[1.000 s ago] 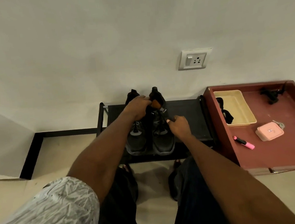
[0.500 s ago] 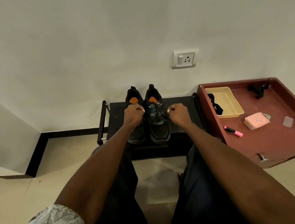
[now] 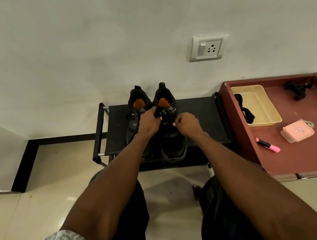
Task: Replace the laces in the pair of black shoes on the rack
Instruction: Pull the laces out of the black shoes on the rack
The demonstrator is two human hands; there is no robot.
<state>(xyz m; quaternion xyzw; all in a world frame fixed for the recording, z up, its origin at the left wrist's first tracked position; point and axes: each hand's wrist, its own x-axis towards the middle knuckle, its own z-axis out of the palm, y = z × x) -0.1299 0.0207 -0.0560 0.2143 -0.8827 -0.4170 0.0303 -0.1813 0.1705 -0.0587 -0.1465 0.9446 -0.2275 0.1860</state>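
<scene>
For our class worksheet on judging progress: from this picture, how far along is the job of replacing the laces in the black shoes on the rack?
Done: nothing clearly finished; both shoes sit on the rack. In hand: left hand and right hand pinch the black lace on the right shoe. Left: the left shoe is untouched, and whether this lace is old or new cannot be told.

No legible text; marks on shoe tongue and pink box unreadable.
</scene>
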